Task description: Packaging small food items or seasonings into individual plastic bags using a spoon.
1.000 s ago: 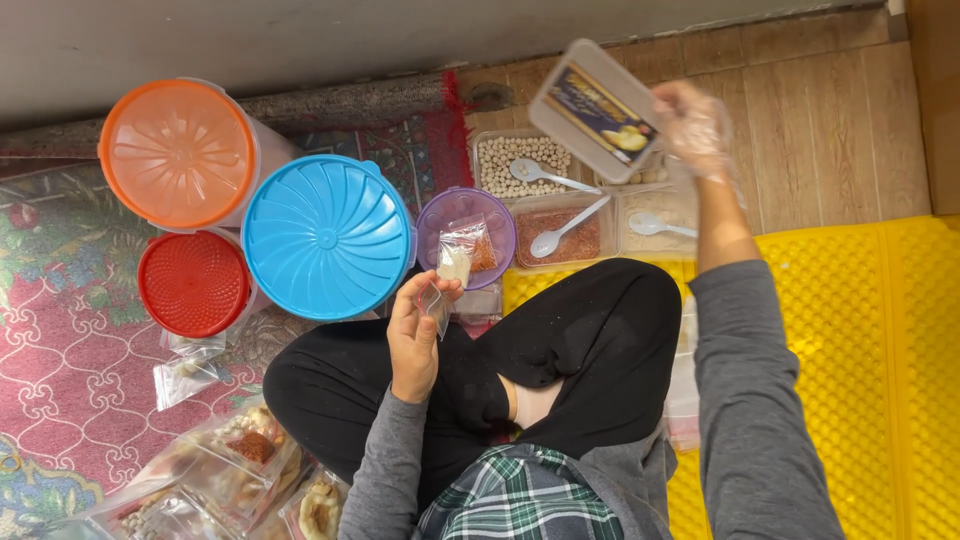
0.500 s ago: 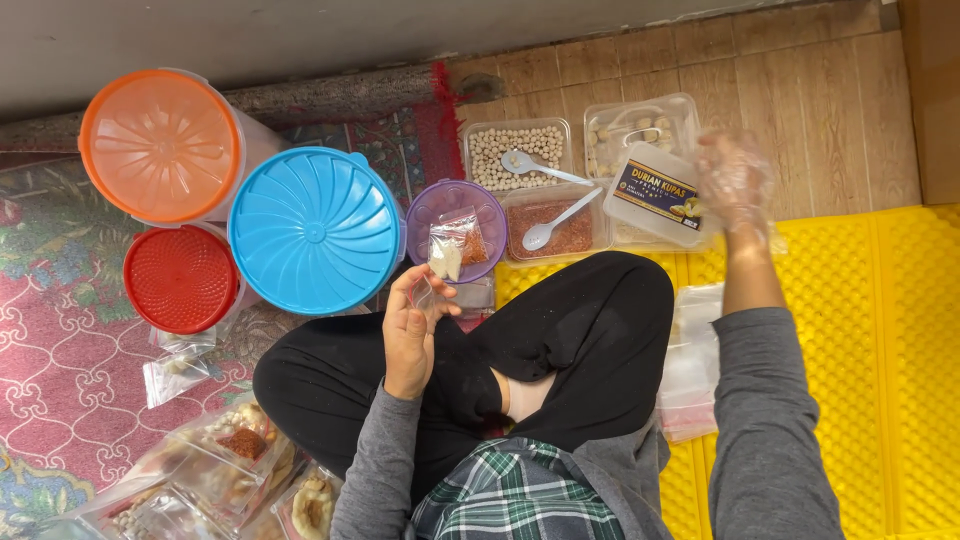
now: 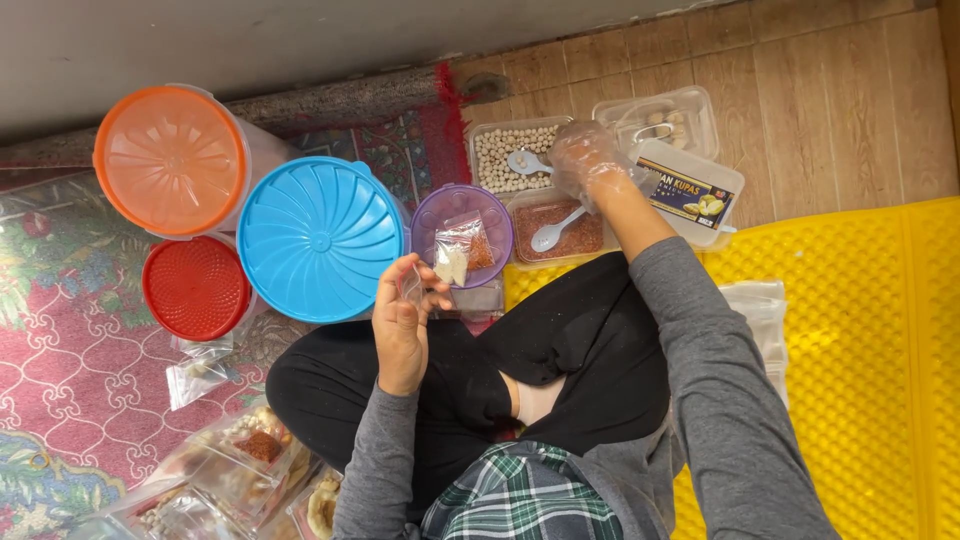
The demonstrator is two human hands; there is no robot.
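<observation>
Clad in long grey knit sleeves, black trousers and a green, white and dark plaid cloth at the waist. Right hand (image 3: 588, 160) covered by a thin clear plastic glove; left hand (image 3: 403, 318) bare.

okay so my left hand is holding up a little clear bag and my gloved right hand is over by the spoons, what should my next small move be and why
Probably take the white spoon in the tray of pale beans. Your gloved right hand hovers right beside it, and the small bag pinched by your left hand holds only a little pale and reddish filling.
</observation>
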